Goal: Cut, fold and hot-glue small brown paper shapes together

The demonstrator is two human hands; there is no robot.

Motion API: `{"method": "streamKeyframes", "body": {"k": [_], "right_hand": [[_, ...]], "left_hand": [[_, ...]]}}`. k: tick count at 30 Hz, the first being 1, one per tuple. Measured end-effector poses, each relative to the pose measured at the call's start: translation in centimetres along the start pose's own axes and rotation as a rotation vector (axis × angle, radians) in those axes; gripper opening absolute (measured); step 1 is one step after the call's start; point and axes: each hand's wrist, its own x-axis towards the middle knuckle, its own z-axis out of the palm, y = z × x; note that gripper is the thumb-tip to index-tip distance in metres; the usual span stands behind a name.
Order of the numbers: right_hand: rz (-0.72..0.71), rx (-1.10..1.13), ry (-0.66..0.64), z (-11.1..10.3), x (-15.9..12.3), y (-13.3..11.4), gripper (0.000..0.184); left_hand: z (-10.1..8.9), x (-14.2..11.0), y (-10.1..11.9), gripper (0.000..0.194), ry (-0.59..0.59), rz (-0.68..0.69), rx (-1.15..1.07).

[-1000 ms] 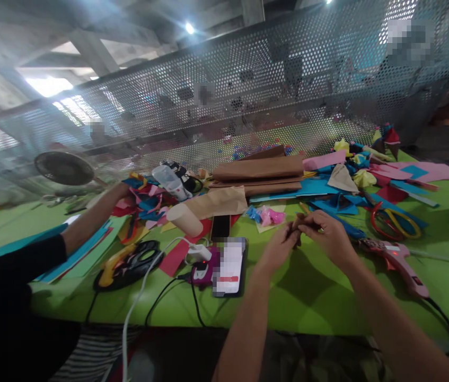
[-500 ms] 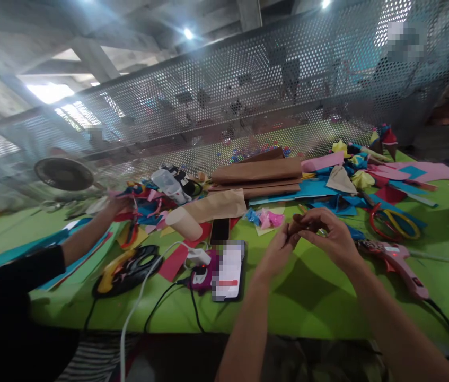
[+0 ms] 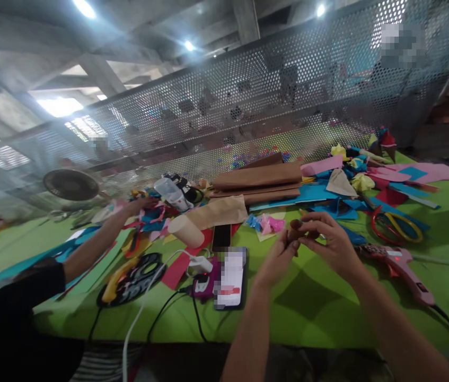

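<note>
My left hand [image 3: 278,259] pinches a small rolled piece of brown paper [image 3: 295,226] above the green table [image 3: 307,318]. My right hand [image 3: 331,241] is closed on the same roll from the other side, thumb and fingertips at its edge. The fingers partly cover the roll. Just left of it, small blue and pink folded pieces [image 3: 267,224] lie on a pale sheet. To the right of my right hand rests a pink glue gun [image 3: 405,265], with red and yellow-handled scissors [image 3: 397,227] behind it.
Folded brown paper [image 3: 256,180] and blue sheets lie at the back before a perforated metal screen [image 3: 208,111]. A phone [image 3: 231,278], a purple power strip [image 3: 204,284] and cables sit left of my arms. At far left, a co-worker's arm [image 3: 97,239] reaches into coloured scraps.
The co-worker's hand has moved right and farther over the scraps. My hands keep hold of the brown roll, with a slight shift of the fingers. The whole view has tilted up a little.
</note>
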Motion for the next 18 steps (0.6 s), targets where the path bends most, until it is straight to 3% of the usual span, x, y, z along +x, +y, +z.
{"method": "streamKeyframes", "body": {"k": [5,13,18], "right_hand": [[-0.012,-0.038,-0.017,-0.3,0.0,-0.1,0.002],[0.002,-0.003,-0.095,-0.8,0.1,-0.9,0.003],[0.069,0.003,-0.095,-0.8,0.1,-0.8,0.005]], "left_hand": [[-0.2,-0.1,0.3,0.042,-0.069,-0.042,-0.066],[-0.1,-0.4,0.8,0.050,-0.079,-0.091,-0.130],[-0.1,-0.5,0.4,0.051,-0.027,-0.130,-0.180]]}}
